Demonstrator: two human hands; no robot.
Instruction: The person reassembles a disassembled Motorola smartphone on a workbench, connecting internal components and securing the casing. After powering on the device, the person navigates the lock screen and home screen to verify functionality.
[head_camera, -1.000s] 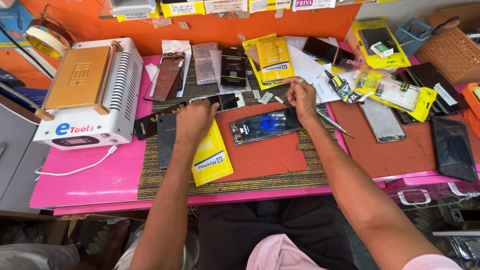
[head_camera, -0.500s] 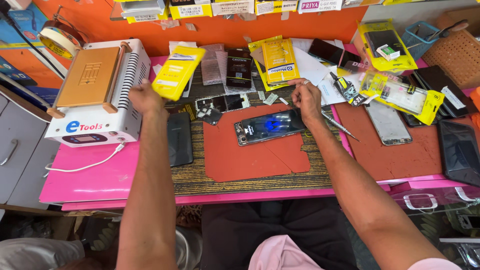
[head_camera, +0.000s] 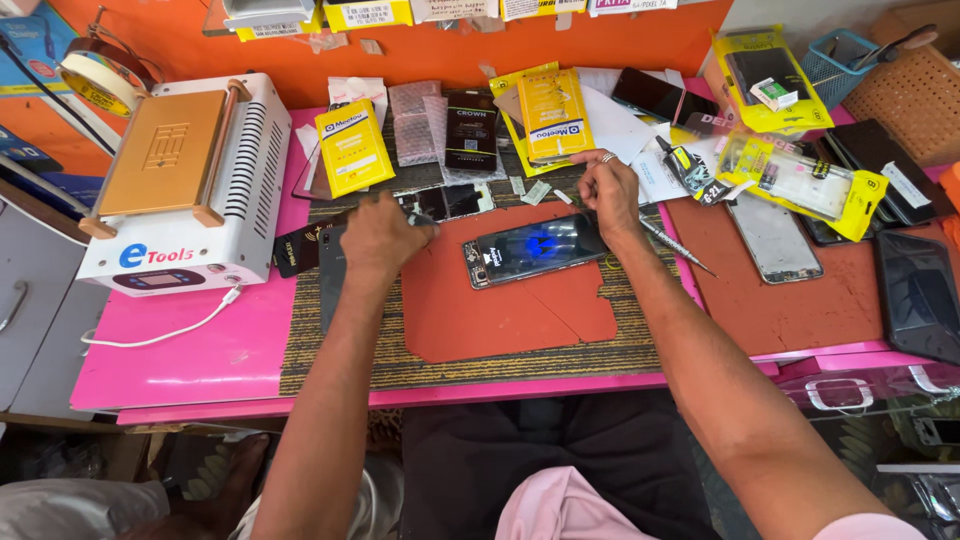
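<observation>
white heating machine (head_camera: 190, 190) far left, idle | your left hand (head_camera: 380, 232) curled on a small dark part, grip unclear | opened phone (head_camera: 535, 248) on red mat (head_camera: 500, 300), centre | your right hand (head_camera: 608, 185) pinching at its far edge | repair looks mid-way, phone not closed up | screwdriver (head_camera: 675, 245) lying to the right

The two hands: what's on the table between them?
In the head view, between the left hand and right hand lie the opened dark smartphone and a small cracked glass panel.
</observation>
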